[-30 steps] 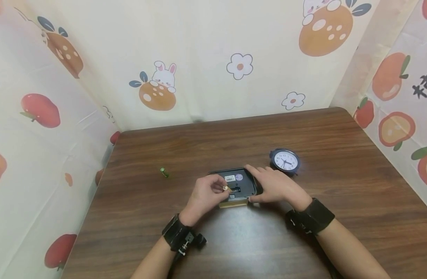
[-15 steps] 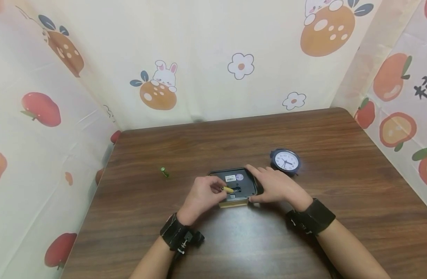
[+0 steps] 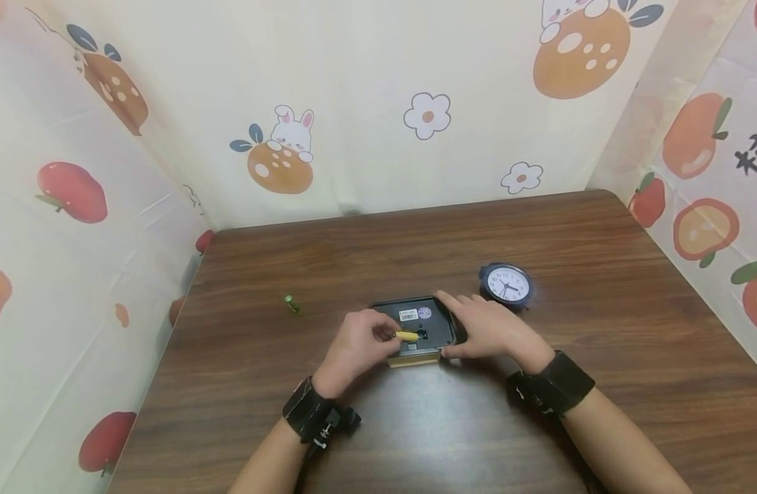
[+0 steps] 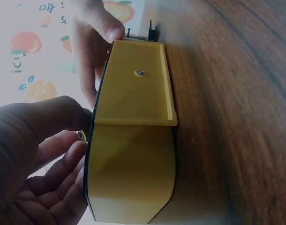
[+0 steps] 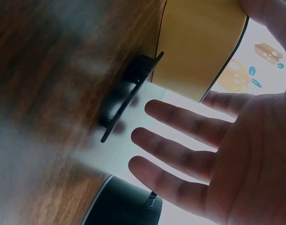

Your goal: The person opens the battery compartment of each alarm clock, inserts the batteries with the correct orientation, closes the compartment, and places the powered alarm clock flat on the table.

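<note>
A yellow box-shaped device lies on the table with its black back up, showing a label, a round sticker and a battery slot. My left hand pinches a yellow battery by its left end. The battery's right end is at the slot; how deep it sits is unclear. In the left wrist view only the battery's metal end shows between the fingers. My right hand steadies the device's right side between thumb and index finger, its other fingers extended in the right wrist view.
A dark blue round alarm clock stands just beyond my right hand. A small green battery is on the table to the left. In the right wrist view, a thin black piece is near the device. Printed curtains border the table.
My left hand has turned the yellow battery from pointing towards the camera to lying nearly flat along the slot. The right hand and the device have stayed in place.
</note>
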`<action>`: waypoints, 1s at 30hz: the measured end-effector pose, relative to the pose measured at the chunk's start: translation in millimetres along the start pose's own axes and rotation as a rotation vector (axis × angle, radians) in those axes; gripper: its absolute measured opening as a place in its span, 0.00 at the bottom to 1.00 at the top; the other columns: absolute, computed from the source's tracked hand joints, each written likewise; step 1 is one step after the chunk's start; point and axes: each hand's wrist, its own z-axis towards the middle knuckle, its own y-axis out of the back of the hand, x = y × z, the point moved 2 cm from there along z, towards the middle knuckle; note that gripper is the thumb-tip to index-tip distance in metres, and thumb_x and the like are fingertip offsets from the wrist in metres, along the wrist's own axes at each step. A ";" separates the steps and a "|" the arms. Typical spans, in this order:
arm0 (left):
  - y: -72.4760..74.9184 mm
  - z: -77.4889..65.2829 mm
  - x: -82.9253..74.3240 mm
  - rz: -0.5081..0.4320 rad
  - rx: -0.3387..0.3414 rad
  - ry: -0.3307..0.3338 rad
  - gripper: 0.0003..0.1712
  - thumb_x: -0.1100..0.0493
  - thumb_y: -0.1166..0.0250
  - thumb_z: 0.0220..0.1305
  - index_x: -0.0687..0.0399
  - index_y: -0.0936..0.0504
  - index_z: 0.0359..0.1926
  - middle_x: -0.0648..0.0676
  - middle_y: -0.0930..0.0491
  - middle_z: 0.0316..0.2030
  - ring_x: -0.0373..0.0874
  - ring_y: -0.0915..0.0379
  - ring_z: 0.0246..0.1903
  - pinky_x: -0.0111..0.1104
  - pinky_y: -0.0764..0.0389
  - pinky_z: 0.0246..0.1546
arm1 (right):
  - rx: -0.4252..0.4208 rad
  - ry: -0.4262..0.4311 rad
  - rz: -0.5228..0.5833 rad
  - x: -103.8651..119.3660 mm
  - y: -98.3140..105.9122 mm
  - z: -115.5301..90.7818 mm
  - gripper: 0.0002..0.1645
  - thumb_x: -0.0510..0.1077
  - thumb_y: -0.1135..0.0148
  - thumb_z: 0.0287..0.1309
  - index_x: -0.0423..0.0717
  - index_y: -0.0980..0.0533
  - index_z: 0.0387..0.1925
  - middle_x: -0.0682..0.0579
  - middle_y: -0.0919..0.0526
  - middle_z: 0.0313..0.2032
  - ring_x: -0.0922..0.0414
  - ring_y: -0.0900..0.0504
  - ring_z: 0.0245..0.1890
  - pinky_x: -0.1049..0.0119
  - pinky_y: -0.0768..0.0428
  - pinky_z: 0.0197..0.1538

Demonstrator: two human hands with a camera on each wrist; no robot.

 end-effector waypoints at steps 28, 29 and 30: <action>-8.3 -0.1 -5.6 0.159 -0.010 -0.018 0.07 0.53 0.36 0.47 0.42 0.18 0.31 0.38 0.25 0.27 0.31 0.33 0.28 0.24 0.30 0.28 | -0.023 0.029 -0.018 2.7 3.5 -3.1 0.60 0.74 0.41 0.31 0.56 0.50 0.65 0.51 0.29 0.54 0.51 0.29 0.47 0.56 0.28 0.43; -8.1 -0.3 -5.9 0.163 -0.008 -0.017 0.07 0.53 0.36 0.47 0.42 0.17 0.31 0.38 0.25 0.27 0.31 0.33 0.28 0.25 0.29 0.29 | -0.022 0.029 -0.018 2.8 3.7 -3.3 0.60 0.74 0.41 0.31 0.56 0.50 0.65 0.51 0.30 0.54 0.51 0.29 0.48 0.55 0.28 0.43; -7.9 -0.4 -6.3 0.169 -0.006 -0.016 0.07 0.53 0.36 0.48 0.42 0.17 0.31 0.38 0.25 0.27 0.31 0.33 0.28 0.25 0.29 0.29 | -0.021 0.027 -0.018 2.8 3.8 -3.4 0.60 0.74 0.41 0.31 0.56 0.50 0.65 0.51 0.30 0.55 0.51 0.29 0.48 0.55 0.28 0.44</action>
